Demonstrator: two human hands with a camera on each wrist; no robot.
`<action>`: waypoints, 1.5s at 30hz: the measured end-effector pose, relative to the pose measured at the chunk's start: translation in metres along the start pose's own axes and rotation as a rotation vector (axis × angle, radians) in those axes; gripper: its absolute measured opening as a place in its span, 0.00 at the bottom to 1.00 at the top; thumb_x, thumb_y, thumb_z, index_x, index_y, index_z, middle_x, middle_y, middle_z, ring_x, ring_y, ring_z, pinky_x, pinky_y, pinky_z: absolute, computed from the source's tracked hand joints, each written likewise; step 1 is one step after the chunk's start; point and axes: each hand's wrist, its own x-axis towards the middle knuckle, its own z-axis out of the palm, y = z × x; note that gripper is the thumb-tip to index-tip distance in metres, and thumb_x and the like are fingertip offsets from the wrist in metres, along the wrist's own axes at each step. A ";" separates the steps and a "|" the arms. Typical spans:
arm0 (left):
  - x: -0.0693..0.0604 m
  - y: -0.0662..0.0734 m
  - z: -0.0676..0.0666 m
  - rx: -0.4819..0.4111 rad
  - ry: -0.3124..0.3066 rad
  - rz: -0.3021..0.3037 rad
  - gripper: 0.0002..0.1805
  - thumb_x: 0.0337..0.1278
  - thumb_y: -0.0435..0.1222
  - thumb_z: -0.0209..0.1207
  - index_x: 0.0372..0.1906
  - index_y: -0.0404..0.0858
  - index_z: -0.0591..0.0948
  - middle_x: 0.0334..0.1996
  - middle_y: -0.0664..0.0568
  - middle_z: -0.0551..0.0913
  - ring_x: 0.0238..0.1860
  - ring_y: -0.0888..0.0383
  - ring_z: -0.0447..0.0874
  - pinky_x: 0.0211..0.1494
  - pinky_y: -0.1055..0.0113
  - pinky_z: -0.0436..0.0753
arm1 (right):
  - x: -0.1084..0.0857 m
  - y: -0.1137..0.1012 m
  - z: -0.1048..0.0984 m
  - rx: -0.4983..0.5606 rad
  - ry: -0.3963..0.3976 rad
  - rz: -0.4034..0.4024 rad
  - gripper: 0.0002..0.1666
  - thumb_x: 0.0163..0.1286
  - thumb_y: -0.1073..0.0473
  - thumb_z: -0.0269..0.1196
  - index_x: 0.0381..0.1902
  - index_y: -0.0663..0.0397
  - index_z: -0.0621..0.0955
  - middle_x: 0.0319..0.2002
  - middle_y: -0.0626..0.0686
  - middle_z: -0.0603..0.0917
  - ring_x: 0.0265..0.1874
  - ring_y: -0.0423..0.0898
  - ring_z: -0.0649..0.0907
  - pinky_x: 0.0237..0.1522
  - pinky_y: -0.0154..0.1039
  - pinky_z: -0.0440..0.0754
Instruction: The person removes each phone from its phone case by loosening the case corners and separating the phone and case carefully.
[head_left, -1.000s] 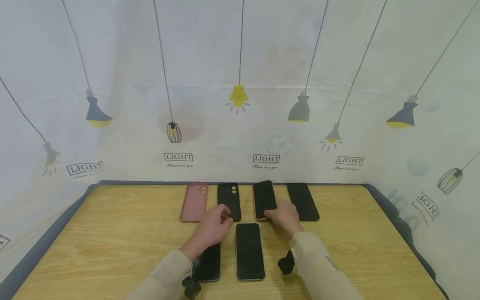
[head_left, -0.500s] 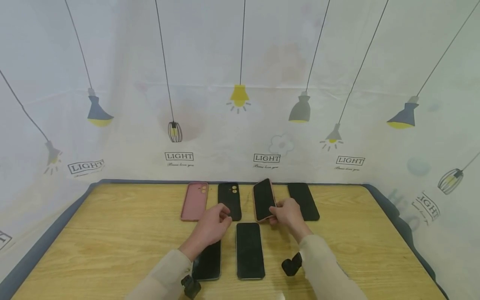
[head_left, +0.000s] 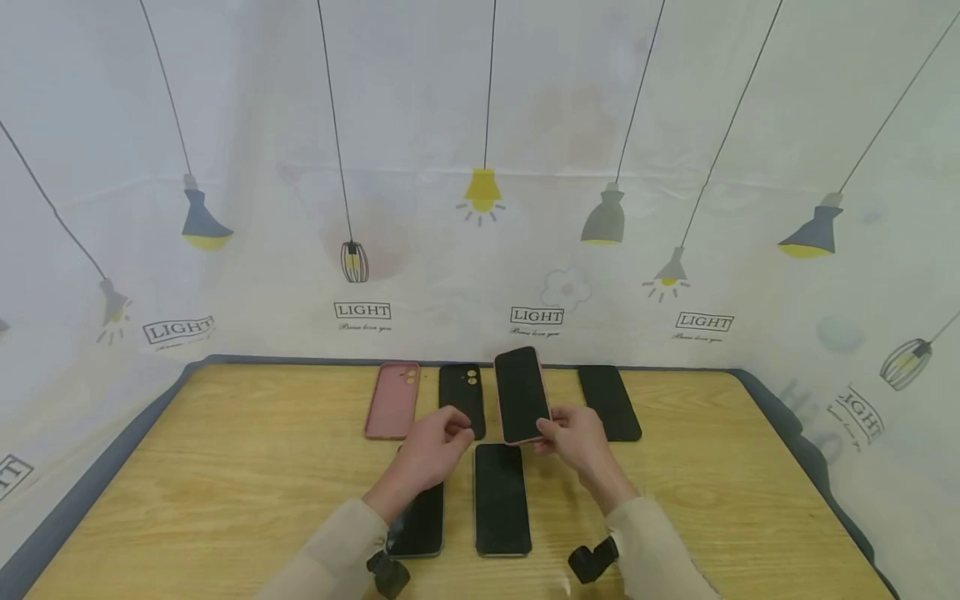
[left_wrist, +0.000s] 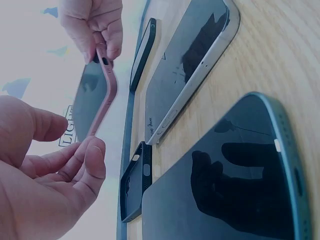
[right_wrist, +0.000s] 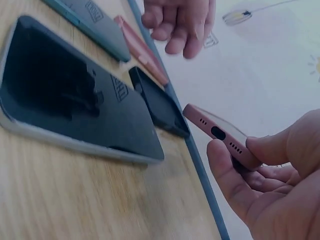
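My right hand [head_left: 581, 442] pinches the lower right corner of a phone in a pink case [head_left: 521, 396], lifted off the wooden table with its dark screen facing me. Thumb lies on the screen side and fingers behind, as the right wrist view shows; the case's bottom edge [right_wrist: 220, 133] with its port hole faces that camera. My left hand [head_left: 426, 450] hovers left of the phone, fingers loosely curled and holding nothing. Below it lies a green-edged phone [left_wrist: 220, 170], partly hidden in the head view. Beside that is a silver-edged phone [head_left: 502, 504].
At the table's far edge lie an empty pink phone case [head_left: 392, 402] and a black phone case [head_left: 461, 392]. A flat black rectangular thing [head_left: 611, 404], phone or case, lies right of them. A lamp-printed cloth [head_left: 450, 275] hangs behind the table [head_left: 225, 475].
My right hand has taken hold of the pink-cased phone's corner and raised it off the table, shifting it slightly left. My left hand has hardly moved.
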 end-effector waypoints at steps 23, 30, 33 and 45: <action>-0.012 0.008 0.012 -0.293 -0.096 0.024 0.14 0.77 0.37 0.57 0.54 0.30 0.76 0.30 0.48 0.84 0.26 0.56 0.83 0.32 0.57 0.86 | -0.038 -0.007 0.018 0.269 -0.232 -0.122 0.11 0.76 0.74 0.57 0.49 0.83 0.75 0.34 0.63 0.86 0.26 0.42 0.87 0.38 0.36 0.90; -0.019 0.006 0.015 -0.366 -0.081 -0.023 0.11 0.75 0.30 0.57 0.54 0.27 0.74 0.33 0.42 0.87 0.24 0.54 0.85 0.32 0.50 0.88 | -0.033 -0.003 0.010 0.131 -0.332 -0.176 0.12 0.75 0.70 0.61 0.49 0.78 0.78 0.39 0.68 0.87 0.32 0.50 0.89 0.39 0.45 0.91; -0.022 0.006 0.016 -0.375 -0.078 -0.017 0.12 0.74 0.29 0.57 0.55 0.27 0.74 0.36 0.41 0.87 0.25 0.53 0.87 0.31 0.52 0.89 | -0.029 -0.003 0.005 0.049 -0.328 -0.210 0.15 0.76 0.65 0.62 0.52 0.74 0.79 0.42 0.65 0.87 0.35 0.50 0.88 0.41 0.49 0.90; -0.036 0.006 0.021 -0.346 -0.140 0.018 0.08 0.71 0.25 0.59 0.50 0.28 0.75 0.34 0.44 0.86 0.26 0.51 0.89 0.29 0.53 0.89 | -0.007 -0.018 -0.010 -0.065 -0.118 -0.369 0.15 0.83 0.63 0.52 0.46 0.69 0.83 0.31 0.58 0.86 0.31 0.53 0.88 0.37 0.44 0.90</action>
